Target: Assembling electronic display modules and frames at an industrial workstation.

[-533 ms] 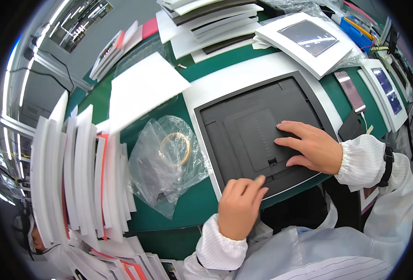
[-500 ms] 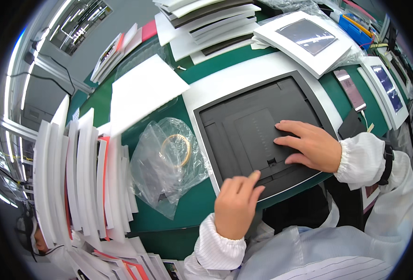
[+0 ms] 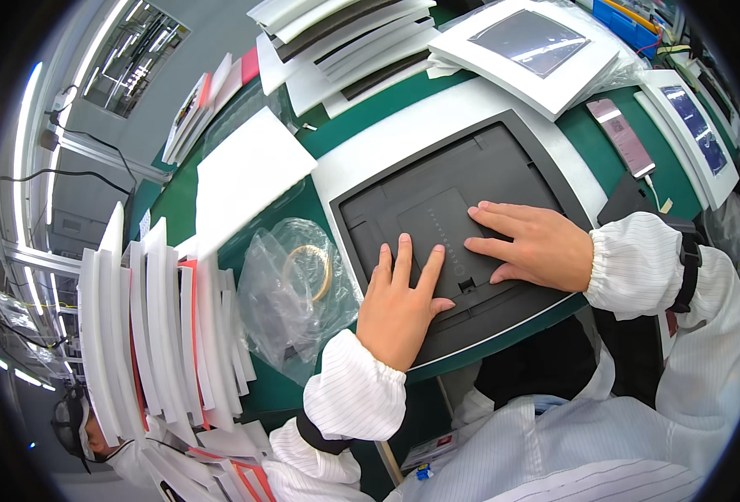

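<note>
A dark grey rectangular panel [image 3: 504,167], like the back of a picture frame, lies on a white foam sheet [image 3: 336,171]. It has a raised frame edge, a recessed middle and a small notch near its lower side. My left hand [image 3: 399,314] rests on the panel's lower left part, fingers spread. On its centre right lies my right hand [image 3: 537,244], palm down with fingers stretched out. Neither hand holds anything. Left of the panel is a clear plastic bag [image 3: 282,326] with a roll of yellowish tape [image 3: 326,276] on or in it.
White foam boards [image 3: 152,326] stand in a row at left. A white sheet [image 3: 249,176] lies behind the bag; stacked boards [image 3: 345,50] sit at the back. A white-framed panel [image 3: 546,84], a phone [image 3: 621,138] with a cable and another framed panel [image 3: 696,138] are at right. Another person [image 3: 81,427] is at lower left.
My left hand has spread its fingers and laid them on the panel, where before it pointed one finger at the lower edge. My right hand stays on the panel. The view has shifted slightly.
</note>
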{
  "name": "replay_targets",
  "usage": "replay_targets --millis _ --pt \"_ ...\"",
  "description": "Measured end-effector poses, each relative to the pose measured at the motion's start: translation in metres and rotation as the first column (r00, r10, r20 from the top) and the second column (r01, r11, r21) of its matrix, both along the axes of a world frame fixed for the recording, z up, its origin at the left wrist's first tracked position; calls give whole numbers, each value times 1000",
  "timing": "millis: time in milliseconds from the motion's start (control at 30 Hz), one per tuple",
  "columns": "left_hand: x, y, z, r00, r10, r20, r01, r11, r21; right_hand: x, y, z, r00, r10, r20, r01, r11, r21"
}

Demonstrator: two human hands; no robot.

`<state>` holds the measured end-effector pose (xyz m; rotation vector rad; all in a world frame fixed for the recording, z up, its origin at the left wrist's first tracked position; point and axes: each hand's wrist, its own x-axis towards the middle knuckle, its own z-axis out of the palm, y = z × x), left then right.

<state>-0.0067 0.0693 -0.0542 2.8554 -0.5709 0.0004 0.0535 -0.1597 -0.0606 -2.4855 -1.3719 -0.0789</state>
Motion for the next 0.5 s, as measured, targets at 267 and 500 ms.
replay_targets --millis 267,500 --pt "-1 0 -8 971 -152 182 133 985 110 2 5 -2 1000 18 -19 -17 1000 15" --pt "-1 -6 -3 991 -90 96 86 995 47 9 29 -8 967 -83 -241 114 987 116"
